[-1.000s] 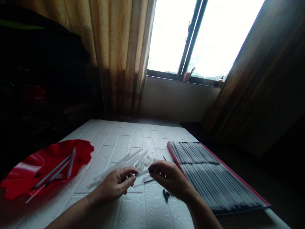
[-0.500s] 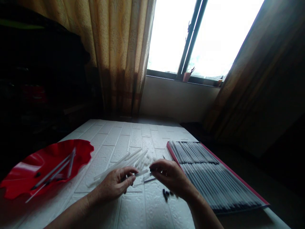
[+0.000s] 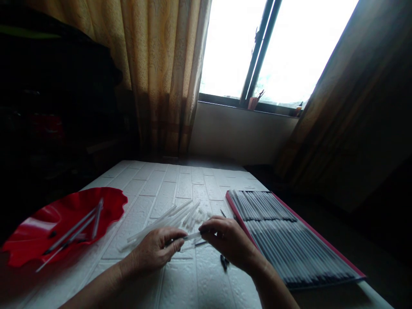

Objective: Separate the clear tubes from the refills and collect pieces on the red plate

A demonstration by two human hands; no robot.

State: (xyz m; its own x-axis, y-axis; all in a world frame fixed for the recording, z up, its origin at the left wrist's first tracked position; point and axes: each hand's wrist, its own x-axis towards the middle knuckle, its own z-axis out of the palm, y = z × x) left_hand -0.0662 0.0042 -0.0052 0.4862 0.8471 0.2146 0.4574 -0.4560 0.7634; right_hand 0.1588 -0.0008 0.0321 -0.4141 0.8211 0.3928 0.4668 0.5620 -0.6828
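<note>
A short, clear pen barrel point(image 3: 192, 236) is pinched by my left hand point(image 3: 161, 246), its free end pointing right. At that end, the fingertips of my right hand point(image 3: 227, 240) are closed around a small dark pen part point(image 3: 202, 232), mostly hidden by the fingers. The two hands nearly meet through the barrel, just above the table. Behind my left hand lies a loose pile of clear plastic tubes point(image 3: 172, 216). Small black pen parts point(image 3: 223, 262) rest on the table beneath my right wrist.
At left stands a red wavy-edged bowl point(image 3: 109, 193) holding a few pens. Rows of assembled-looking pens point(image 3: 292, 244) fill a red-edged tray point(image 3: 318, 231) at right. The white brick-patterned table point(image 3: 180, 283) reaches toward a window point(image 3: 289, 51) and curtains point(image 3: 161, 64).
My right hand has moved slightly left, so its fingertips now meet the end of the barrel. My left hand has stayed almost in place, holding the barrel.
</note>
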